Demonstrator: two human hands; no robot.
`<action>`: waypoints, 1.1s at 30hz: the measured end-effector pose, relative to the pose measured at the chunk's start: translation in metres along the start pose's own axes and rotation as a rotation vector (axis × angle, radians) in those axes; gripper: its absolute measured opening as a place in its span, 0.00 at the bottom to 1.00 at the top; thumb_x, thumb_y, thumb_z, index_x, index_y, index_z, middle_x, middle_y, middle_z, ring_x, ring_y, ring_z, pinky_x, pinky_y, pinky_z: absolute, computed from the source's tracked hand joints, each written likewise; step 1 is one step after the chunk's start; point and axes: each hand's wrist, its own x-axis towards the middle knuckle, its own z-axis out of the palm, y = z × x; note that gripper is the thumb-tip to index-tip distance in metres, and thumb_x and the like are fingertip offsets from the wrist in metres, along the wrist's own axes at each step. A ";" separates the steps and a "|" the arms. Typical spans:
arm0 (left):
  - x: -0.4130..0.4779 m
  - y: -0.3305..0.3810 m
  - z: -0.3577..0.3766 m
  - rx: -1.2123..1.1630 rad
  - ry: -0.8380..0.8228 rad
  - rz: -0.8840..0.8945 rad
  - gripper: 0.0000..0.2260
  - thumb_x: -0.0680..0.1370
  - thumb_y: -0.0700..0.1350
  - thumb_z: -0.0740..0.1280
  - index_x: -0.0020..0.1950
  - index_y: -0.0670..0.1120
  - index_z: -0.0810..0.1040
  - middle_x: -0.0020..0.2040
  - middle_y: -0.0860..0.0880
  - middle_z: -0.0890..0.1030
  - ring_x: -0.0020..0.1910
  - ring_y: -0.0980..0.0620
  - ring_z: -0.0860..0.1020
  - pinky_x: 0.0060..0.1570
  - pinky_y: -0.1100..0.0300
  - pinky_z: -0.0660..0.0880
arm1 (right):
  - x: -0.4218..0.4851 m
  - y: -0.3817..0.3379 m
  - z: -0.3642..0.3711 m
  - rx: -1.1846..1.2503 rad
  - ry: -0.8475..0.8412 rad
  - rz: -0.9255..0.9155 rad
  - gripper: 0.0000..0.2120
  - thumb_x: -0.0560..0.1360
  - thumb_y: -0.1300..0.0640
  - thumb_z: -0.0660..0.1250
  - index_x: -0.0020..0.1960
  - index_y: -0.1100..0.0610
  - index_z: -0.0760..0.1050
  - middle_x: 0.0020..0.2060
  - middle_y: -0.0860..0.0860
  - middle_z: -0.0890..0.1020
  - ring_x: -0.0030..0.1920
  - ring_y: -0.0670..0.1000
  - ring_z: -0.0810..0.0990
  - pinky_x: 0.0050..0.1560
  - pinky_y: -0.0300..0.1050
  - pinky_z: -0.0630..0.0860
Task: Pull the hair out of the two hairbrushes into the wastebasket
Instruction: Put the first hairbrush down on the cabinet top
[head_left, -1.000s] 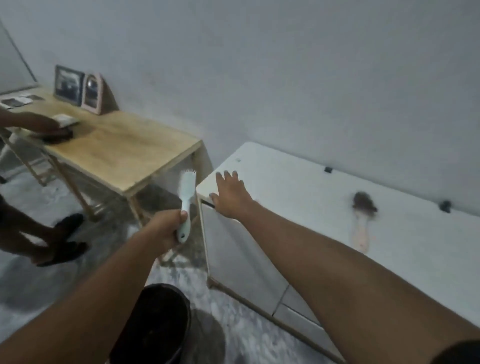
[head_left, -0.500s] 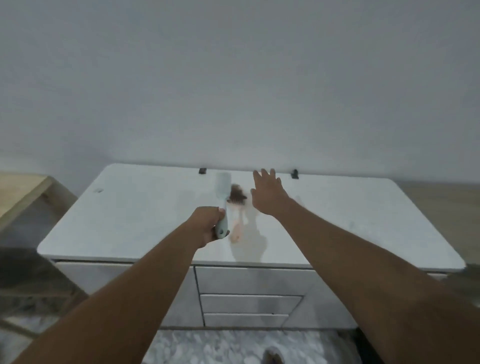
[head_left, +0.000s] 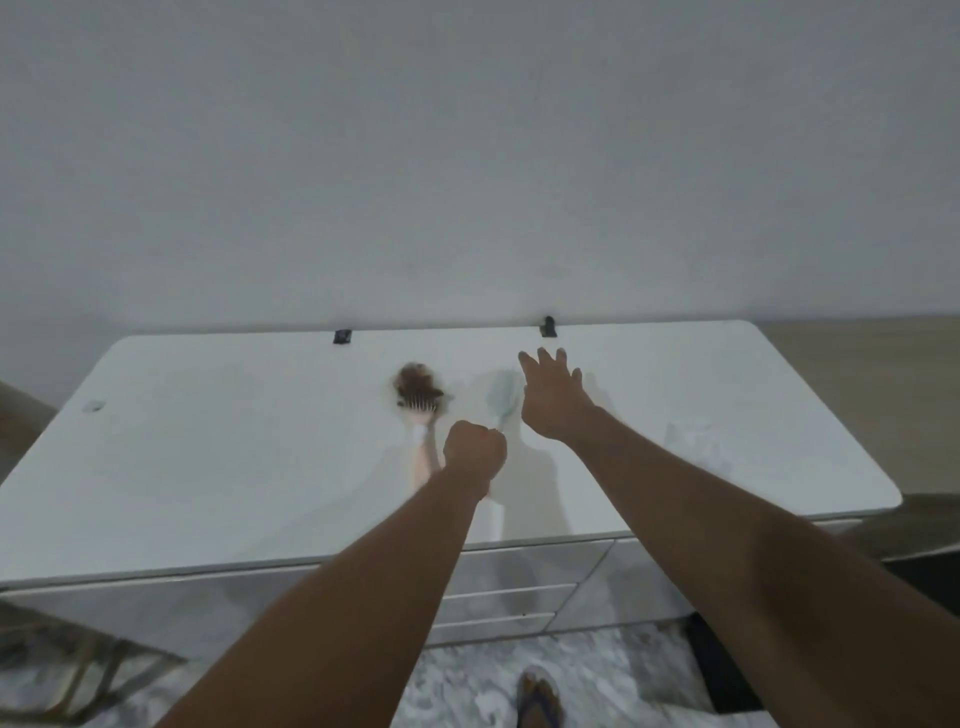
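The pink-handled hairbrush (head_left: 418, 410), lying on the white tabletop (head_left: 234, 467) left of centre, carries a loose clump of brown hair (head_left: 415, 382) on its head. If it is lifted quickly or tilted, tufts could drop onto the tabletop or floor, since no wastebasket is in view. Just right of it, the left hand (head_left: 474, 453) is a closed fist around the handle of the pale blue plastic hairbrush (head_left: 502, 399). The two brushes sit close together, so setting this one down carelessly could knock the pink one or snag bristles in its hair. The right hand (head_left: 551, 402), furthest right, is wide with fingers spread over the tabletop and holds nothing; a reach across the left hand for the pink brush could collide with it. The pink brush lies with its long axis running near to far, head at the far end, its handle partly hidden by the left arm. The pale brush runs likewise, head pointing far and slightly right; motion blur hides whether it touches the tabletop.
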 end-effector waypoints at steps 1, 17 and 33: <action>0.003 0.000 0.003 0.044 0.006 0.011 0.07 0.78 0.41 0.60 0.40 0.45 0.72 0.60 0.36 0.81 0.60 0.37 0.79 0.47 0.55 0.74 | 0.003 0.001 0.001 0.006 -0.005 -0.001 0.26 0.77 0.64 0.58 0.74 0.57 0.59 0.71 0.57 0.64 0.77 0.65 0.54 0.72 0.63 0.61; 0.023 -0.002 0.014 0.691 0.075 0.163 0.13 0.78 0.47 0.65 0.59 0.43 0.72 0.58 0.44 0.76 0.56 0.44 0.79 0.49 0.56 0.74 | 0.028 0.009 0.015 0.049 -0.049 0.027 0.29 0.77 0.63 0.57 0.77 0.56 0.55 0.73 0.58 0.62 0.77 0.65 0.53 0.73 0.65 0.59; 0.026 0.002 -0.011 0.745 0.091 0.270 0.15 0.80 0.56 0.60 0.58 0.45 0.72 0.56 0.47 0.77 0.56 0.45 0.79 0.49 0.55 0.72 | 0.037 -0.007 0.020 0.047 -0.050 -0.019 0.30 0.76 0.64 0.57 0.77 0.56 0.56 0.72 0.58 0.63 0.76 0.65 0.54 0.73 0.66 0.59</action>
